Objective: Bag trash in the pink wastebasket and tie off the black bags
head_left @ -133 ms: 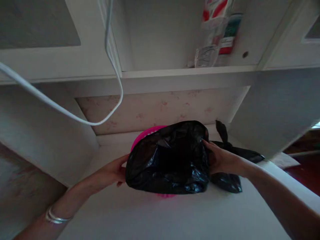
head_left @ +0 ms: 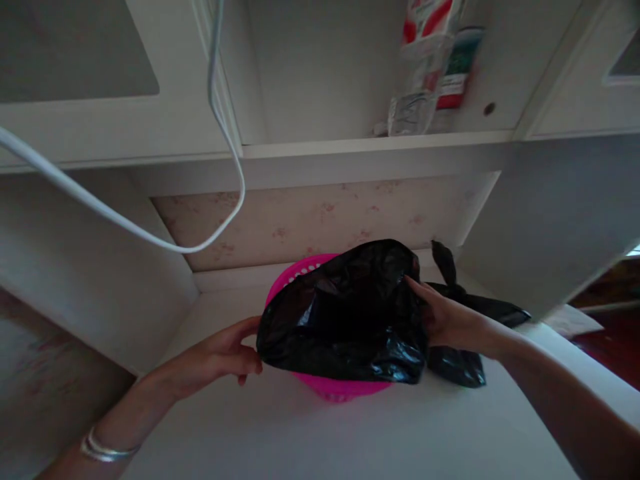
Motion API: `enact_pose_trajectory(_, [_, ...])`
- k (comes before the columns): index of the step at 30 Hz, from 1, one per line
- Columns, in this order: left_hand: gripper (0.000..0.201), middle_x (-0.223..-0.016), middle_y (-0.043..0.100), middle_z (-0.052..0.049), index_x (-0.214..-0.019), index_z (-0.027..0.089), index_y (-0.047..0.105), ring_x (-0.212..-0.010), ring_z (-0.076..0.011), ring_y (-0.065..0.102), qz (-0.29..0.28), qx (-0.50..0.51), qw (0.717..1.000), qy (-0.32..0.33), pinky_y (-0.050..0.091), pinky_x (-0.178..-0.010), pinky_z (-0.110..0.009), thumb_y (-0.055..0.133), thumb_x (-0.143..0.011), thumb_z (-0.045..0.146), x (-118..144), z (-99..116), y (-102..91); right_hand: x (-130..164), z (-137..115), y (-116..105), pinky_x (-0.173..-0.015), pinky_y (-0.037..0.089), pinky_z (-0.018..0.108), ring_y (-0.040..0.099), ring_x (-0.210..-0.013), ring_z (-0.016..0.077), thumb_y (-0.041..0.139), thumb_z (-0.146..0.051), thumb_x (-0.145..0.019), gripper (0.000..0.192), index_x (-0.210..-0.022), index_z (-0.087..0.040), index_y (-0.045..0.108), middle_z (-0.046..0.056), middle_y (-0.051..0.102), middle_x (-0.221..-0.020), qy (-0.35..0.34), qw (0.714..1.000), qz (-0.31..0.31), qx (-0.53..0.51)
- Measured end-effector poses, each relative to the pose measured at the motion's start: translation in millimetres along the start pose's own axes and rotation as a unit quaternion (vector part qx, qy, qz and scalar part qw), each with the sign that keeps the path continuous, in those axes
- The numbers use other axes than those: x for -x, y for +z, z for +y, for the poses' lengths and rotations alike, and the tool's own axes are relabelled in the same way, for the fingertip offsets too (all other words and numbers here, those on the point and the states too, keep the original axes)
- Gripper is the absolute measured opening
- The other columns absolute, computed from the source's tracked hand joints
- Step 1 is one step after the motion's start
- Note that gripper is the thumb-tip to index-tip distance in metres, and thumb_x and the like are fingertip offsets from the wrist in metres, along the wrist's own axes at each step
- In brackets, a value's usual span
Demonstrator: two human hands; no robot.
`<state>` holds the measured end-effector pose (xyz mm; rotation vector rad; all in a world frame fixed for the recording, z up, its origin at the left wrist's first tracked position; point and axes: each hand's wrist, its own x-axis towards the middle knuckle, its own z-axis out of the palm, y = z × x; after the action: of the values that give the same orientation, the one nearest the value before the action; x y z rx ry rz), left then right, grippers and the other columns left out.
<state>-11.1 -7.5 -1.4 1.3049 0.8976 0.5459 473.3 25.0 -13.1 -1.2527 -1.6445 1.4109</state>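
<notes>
Right hand: the right hand pinches the side of a glossy black plastic bag, thumb over its edge.
Left hand: the left hand meets the bag's opposite edge with thumb and fingers parted; I cannot tell whether it grips.
Black bag: between the two hands, its wide mouth spread open towards the viewer.
Pink basket: a bright pink plastic basket with a perforated rim, beneath the bag, its rim showing beyond and below it.
Tied bag: a knotted black plastic bag just behind the right hand and forearm, crowding that side.
Near room: bare white tabletop on the near side of both hands.
Bounds: pale upright panels outside each hand; beyond and above, a white shelf edge.
</notes>
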Motion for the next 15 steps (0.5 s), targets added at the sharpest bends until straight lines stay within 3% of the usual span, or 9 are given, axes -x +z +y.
enact_pose_trajectory(2, [0.059,-0.11,0.068,-0.005,-0.135,0.027,0.063,-0.088,-0.0203,0.068,0.005,0.037,0.999,-0.005,0.053,-0.066,-0.028,0.084,-0.083,0.045,5.6,-2.1,3.7,4.4,-7.1,2.1,-0.072,0.067,0.037,0.077,-0.091,0.0264,0.093,-0.018,-0.059,0.15,-0.169,-0.039,-0.006,0.013,0.067,-0.137,0.044,0.998,-0.016,-0.05])
enact_pose_trajectory(5, [0.05,-0.095,0.07,-0.006,-0.11,0.021,0.074,-0.074,-0.0183,0.07,0.053,0.075,0.996,-0.013,0.051,-0.058,-0.026,0.073,-0.088,0.065,10.0,1.6,19.3,10.7,-16.8,7.1,-0.074,0.066,0.035,0.077,-0.094,0.0265,0.094,-0.017,-0.058,0.156,-0.168,-0.037,-0.015,0.013,0.069,-0.133,0.059,0.993,-0.028,-0.095])
enact_pose_trajectory(9, [0.037,-0.075,0.07,-0.003,-0.082,0.017,0.076,-0.062,-0.0139,0.064,0.12,0.082,0.989,-0.033,0.047,-0.053,-0.022,0.085,-0.083,0.053,8.1,14.3,42.6,16.2,-21.4,15.7,-0.079,0.067,0.036,0.075,-0.104,0.0292,0.094,-0.018,-0.058,0.153,-0.17,-0.034,-0.009,0.019,0.054,-0.153,0.044,0.996,-0.004,-0.076])
enact_pose_trajectory(12, [0.03,-0.078,0.074,-0.004,-0.084,0.018,0.08,-0.07,-0.0154,0.067,0.146,0.163,0.976,-0.005,0.055,-0.065,-0.024,0.095,-0.073,0.04,6.0,11.1,49.2,18.1,-14.7,18.1,-0.084,0.068,0.04,0.073,-0.114,0.033,0.093,-0.021,-0.058,0.147,-0.171,-0.033,-0.001,0.021,0.04,-0.165,0.036,0.998,0.011,-0.059])
enact_pose_trajectory(15, [0.031,-0.072,0.073,-0.001,-0.089,0.021,0.08,-0.06,-0.0134,0.065,0.162,0.242,0.957,-0.003,0.056,-0.061,-0.024,0.097,-0.071,0.039,5.3,-5.8,53.4,18.9,-2.1,15.6,-0.086,0.068,0.04,0.07,-0.12,0.034,0.094,-0.02,-0.055,0.144,-0.171,-0.037,0.01,0.017,0.036,-0.168,0.016,0.999,0.03,-0.03])
